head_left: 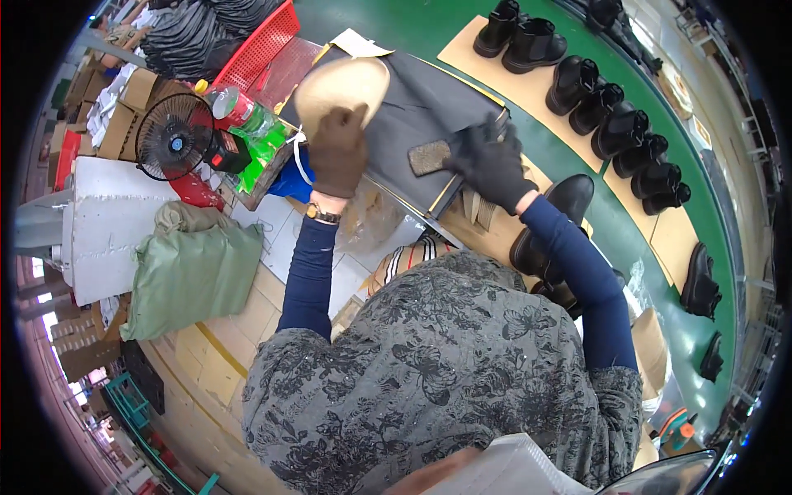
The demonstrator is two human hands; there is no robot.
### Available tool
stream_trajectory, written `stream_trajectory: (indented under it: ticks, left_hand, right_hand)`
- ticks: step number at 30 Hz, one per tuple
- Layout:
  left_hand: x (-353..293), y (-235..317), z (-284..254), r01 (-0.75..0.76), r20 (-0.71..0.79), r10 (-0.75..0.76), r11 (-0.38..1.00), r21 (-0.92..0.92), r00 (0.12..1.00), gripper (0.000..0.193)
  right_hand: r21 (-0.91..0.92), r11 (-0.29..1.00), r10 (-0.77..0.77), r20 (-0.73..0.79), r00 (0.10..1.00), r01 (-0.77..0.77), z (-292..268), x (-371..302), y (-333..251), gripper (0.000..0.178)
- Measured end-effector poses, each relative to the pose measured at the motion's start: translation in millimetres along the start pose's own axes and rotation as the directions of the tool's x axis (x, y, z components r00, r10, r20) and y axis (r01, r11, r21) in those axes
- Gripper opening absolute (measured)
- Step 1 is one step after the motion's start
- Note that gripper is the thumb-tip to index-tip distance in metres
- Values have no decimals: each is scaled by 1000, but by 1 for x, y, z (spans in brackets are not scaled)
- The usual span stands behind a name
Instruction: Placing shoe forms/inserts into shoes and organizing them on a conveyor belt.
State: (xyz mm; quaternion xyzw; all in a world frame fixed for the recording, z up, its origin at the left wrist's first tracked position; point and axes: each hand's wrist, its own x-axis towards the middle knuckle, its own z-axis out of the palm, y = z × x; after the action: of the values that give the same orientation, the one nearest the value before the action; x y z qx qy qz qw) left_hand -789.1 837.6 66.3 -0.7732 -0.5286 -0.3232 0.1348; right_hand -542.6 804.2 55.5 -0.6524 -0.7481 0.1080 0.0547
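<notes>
Near the left end of the black sheet [412, 91], your left hand [338, 153] is overlapping the pale oval pad [342, 89] (likely light, bendy, best held by its rim), your right hand [488, 165] touching a rough block [428, 158], both finger grips unclear

1. Illumination: bright, largely even; shadows soft.
2. Glare: pale reflections on the green table [624, 221] and glossy black boots [536, 48].
3. Distortion: straight edges curve toward the rim; corners black.
4. Sharpness: centre clear, periphery soft.
</notes>
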Motion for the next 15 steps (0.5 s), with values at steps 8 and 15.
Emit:
stream_trajectory:
  ticks: [8,15]
  left_hand:
    - [-27,-1,75,-361,248,334,930,67,909,33]
    - [-28,-3,52,-301,370,381,919,-255,848,62]
  right_hand:
    - [172,784,-560,-221,799,597,6,5,-25,43]
    - [272,597,-752,-138,645,754,15,16,17,31]
